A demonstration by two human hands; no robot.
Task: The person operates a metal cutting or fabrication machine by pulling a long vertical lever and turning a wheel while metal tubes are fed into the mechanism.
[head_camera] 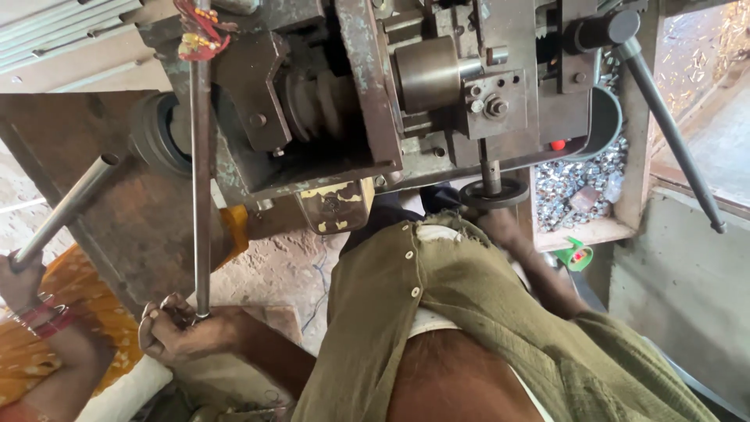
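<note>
1. Gripping a thin steel rod, the left hand has its fingers wrapped shut around the rod's lower end, low and left in view.
2. Rod's long axis runs near vertical in frame: from the fist straight up past a grey machine, top end by a red-yellow thread tassel.
3. Right hand reaches under the machine beside a dark round wheel; mostly hidden by an olive shirt, so can't tell its grip.
4. Tray of small silvery metal parts sits just right of that hand.
5. Another person's hand, in an orange sleeve, holds a slanted grey lever at far left.
</note>
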